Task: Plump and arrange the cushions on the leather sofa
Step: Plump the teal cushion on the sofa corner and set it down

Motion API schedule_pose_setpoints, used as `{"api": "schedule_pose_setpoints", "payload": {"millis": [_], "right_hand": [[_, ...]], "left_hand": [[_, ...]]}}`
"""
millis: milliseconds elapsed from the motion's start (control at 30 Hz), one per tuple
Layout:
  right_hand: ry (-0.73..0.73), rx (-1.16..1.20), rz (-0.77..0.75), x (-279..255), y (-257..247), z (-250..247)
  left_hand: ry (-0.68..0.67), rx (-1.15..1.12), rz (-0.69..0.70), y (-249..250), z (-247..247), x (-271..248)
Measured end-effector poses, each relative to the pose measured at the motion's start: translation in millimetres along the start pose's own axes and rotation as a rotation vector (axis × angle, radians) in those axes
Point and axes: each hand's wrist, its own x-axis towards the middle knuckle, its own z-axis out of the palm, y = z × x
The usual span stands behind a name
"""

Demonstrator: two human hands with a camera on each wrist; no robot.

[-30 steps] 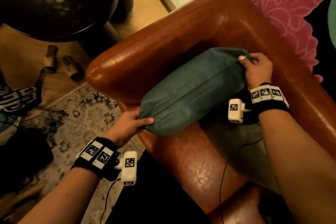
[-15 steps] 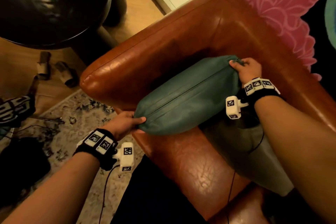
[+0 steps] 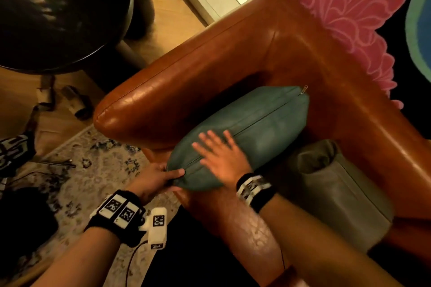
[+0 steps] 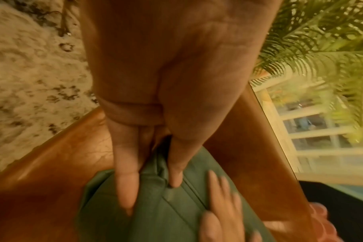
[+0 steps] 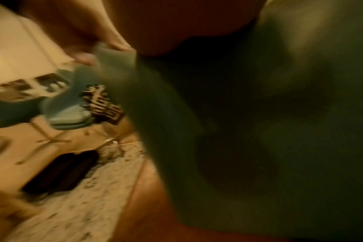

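1. Head view: the teal cushion (image 3: 245,140) lies seam-up in the corner of the leather sofa (image 3: 210,58), its far end toward the backrest, its near end at the seat's front edge.
2. Change: half a second ago the right hand (image 3: 221,158) gripped the cushion's far corner. That corner is now free, zip pull showing, and the hand lies flat on the near half of the cushion, fingers spread and straight across the seam. It looks mid-pat; the hand is slightly blurred.
3. The left hand (image 3: 158,177) has kept its place at the cushion's near corner, thumb on top and fingers below, pinching the fabric there.
4. A grey-olive cushion (image 3: 338,193) sits just beside the teal cushion, further along the seat and untouched.
5. Left wrist view: the left hand's fingers (image 4: 126,185) and thumb clamp the end of the teal cushion (image 4: 166,212) either side of the seam. The right hand's fingers (image 4: 220,198) rest extended on the fabric beside them.
6. Right wrist view: heavy blur. Dark green cushion (image 5: 259,131) fills the frame, with a patterned rug (image 5: 72,204) beyond. The right fingers are not legible here.
7. Reading: the step has likely shifted from positioning to plumping, with the left hand anchoring. The cushion still lies on its edge rather than propped against the backrest, and the grey-olive cushion remains to be done.
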Motion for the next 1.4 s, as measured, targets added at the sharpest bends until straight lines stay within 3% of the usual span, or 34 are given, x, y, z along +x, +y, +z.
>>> {"api": "schedule_pose_setpoints", "payload": {"millis": [133,233,333,400,500,600,800,933,1000,1067,1133,1167,1200,1267,1333,1400], "right_hand": [[-0.013,-0.038,0.298,-2.7,96.7,-9.0],[-0.018,0.058,0.732,-4.3,155.0,-18.7],[0.065,0.488,1.143,0.5,189.2,-31.7],[0.187,0.791,1.288,2.3,210.1,-34.1],[0.451,1.024,1.342,5.5,233.1,-47.7],[0.559,1.145,1.236,10.0,242.3,-63.5],[0.314,1.001,1.242,0.4,243.1,-63.8],[0.367,1.025,1.241,-14.2,231.9,-84.7],[0.357,0.995,1.207,-42.0,223.6,-91.0],[0.341,0.954,1.186,-89.5,215.2,-94.3],[0.295,0.854,1.263,-151.1,208.3,-85.7],[0.244,0.777,1.352,-182.7,205.5,-77.7],[0.186,0.695,1.485,-218.3,200.4,-70.8],[0.12,0.614,1.755,-276.1,188.0,-54.9],[0.141,0.719,1.927,-310.5,174.1,-40.0],[0.189,0.894,2.001,-329.6,157.6,-35.2]], "left_hand": [[-0.012,-0.058,-0.004,6.7,4.5,0.3],[-0.033,-0.048,0.007,16.6,11.8,2.4],[0.002,0.05,0.012,26.1,13.9,0.0],[0.067,0.107,0.061,31.8,12.4,-0.2],[0.058,0.091,0.117,37.2,9.6,-6.3],[-0.026,0.028,0.087,32.8,-2.9,-15.1],[0.085,0.088,-0.015,28.3,-2.7,-16.0],[0.186,0.234,0.03,30.6,7.2,-21.9],[0.298,0.356,0.064,36.2,10.7,-29.0],[0.493,0.711,0.205,47.9,19.0,-36.9],[0.651,1.008,0.49,62.0,40.5,-49.9],[0.66,1.05,0.64,68.8,57.6,-55.4],[0.609,1.085,0.767,74.3,80.2,-56.1],[0.38,1.237,0.875,78.8,131.4,-48.1],[0.092,1.414,0.892,74.3,183.0,-34.9],[-0.124,1.501,0.899,59.3,236.4,-20.7]]}}
